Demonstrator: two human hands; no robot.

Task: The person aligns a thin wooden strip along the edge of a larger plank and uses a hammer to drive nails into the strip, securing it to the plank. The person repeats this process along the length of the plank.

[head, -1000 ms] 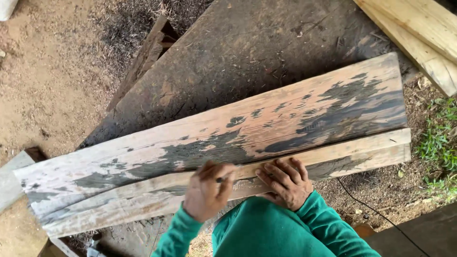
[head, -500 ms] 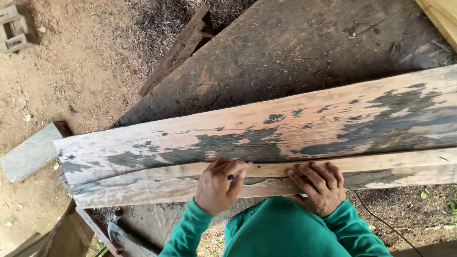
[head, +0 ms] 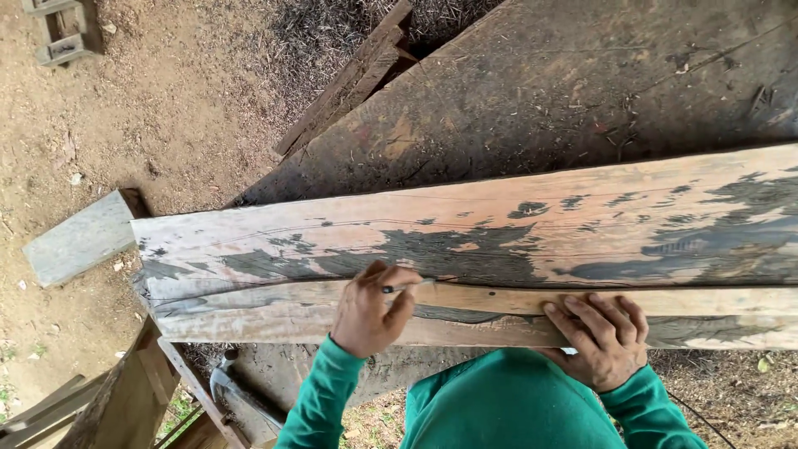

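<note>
My left hand [head: 372, 309] grips a thin pencil [head: 407, 287] whose tip rests on the seam where a narrow pale strip [head: 490, 298] lies along a wide weathered plank [head: 499, 229] with dark stains. My right hand [head: 600, 337] lies flat with spread fingers on the narrow strip and the near board, pressing down. Both sleeves are green. The pencil's tip points right along the strip's upper edge.
A broad dark wooden slab [head: 540, 91] lies behind the plank. A hammer [head: 237, 391] hangs below the plank's left end beside a wooden frame [head: 125, 391]. A grey board [head: 79, 237] and a small wooden crate [head: 62, 33] sit on the dirt ground.
The view has shifted left along the plank. My left hand with the pencil has moved left along the strip's edge; my right hand has stayed pressed on the strip.
</note>
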